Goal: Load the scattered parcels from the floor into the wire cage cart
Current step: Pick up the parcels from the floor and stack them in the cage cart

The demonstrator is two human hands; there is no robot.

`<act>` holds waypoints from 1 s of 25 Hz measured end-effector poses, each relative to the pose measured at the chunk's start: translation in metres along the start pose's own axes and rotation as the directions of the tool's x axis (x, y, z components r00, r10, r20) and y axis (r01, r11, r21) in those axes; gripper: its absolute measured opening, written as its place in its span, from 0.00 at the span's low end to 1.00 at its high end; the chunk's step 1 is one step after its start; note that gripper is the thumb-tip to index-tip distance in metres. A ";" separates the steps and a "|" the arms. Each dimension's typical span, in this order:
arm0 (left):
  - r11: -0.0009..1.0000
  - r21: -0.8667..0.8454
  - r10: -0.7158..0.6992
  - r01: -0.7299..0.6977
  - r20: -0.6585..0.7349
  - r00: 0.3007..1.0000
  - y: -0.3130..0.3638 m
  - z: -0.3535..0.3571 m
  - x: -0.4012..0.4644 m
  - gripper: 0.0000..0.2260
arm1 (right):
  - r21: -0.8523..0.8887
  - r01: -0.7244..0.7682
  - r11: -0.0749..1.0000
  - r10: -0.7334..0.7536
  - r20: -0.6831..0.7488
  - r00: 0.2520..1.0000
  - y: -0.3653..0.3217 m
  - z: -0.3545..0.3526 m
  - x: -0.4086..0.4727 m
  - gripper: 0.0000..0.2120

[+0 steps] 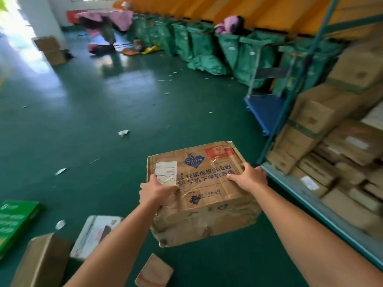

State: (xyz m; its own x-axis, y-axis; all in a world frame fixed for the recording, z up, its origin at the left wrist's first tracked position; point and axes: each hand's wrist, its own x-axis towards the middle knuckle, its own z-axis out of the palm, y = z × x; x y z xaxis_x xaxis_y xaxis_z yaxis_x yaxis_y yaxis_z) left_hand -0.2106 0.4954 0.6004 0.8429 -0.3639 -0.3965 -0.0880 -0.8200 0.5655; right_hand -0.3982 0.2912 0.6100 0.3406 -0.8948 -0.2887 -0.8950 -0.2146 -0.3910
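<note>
Box: a brown cardboard box (204, 191), creased and dented, wrapped in clear tape; its top carries a blue diamond logo, dark blue print, a red sticker at the far right corner and a white label (165, 172) near the left edge.
Where: held up above the green floor (93, 104), just left of the cart (323, 206) and not over its edge.
Axis: top face turned up toward the camera and tipped slightly; the long axis runs left to right, its far end skewed toward the cart.
Left grip: the left hand (155, 192) clasps the box's left near edge, thumb lying on the top beside the white label, fingers curled round the side.
Right grip: the right hand (249, 177) clasps the right edge, thumb and fingers bent over the top.
Cart: blue-green frame, stacked high with brown parcels (331, 141).
Floor, near: a brown carton (41, 262), a white flat parcel (95, 235), a green box (14, 222) and a small packet (154, 272), all below the arms.
Floor, farther: paper scraps (123, 132), a blue trolley (265, 112) beside the cart's far post.
Back: a row of green sacks (207, 42) along an orange wall.
</note>
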 end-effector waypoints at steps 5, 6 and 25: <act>0.974 0.081 0.199 -0.211 0.134 0.971 0.067 0.051 -0.005 0.36 | 0.060 -0.222 0.973 0.228 -0.112 0.967 0.076 -0.039 -0.013 0.40; 0.963 0.098 0.233 -0.251 0.162 0.959 0.081 0.061 -0.008 0.36 | 0.074 -0.257 0.964 0.265 -0.132 0.955 0.091 -0.046 -0.016 0.40; 0.690 0.063 0.655 -0.721 0.372 0.658 0.440 0.305 -0.155 0.34 | 0.252 -0.492 0.833 0.553 -0.413 0.723 0.422 -0.288 0.060 0.34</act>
State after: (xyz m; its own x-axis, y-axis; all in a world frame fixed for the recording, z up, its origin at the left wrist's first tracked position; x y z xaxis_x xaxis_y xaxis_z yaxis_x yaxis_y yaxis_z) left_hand -0.5422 0.0560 0.6898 0.2997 -0.9406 -0.1594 -0.7021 -0.3306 0.6307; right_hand -0.8386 0.0339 0.6795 -0.3675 -0.9278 -0.0637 -0.8407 0.3607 -0.4039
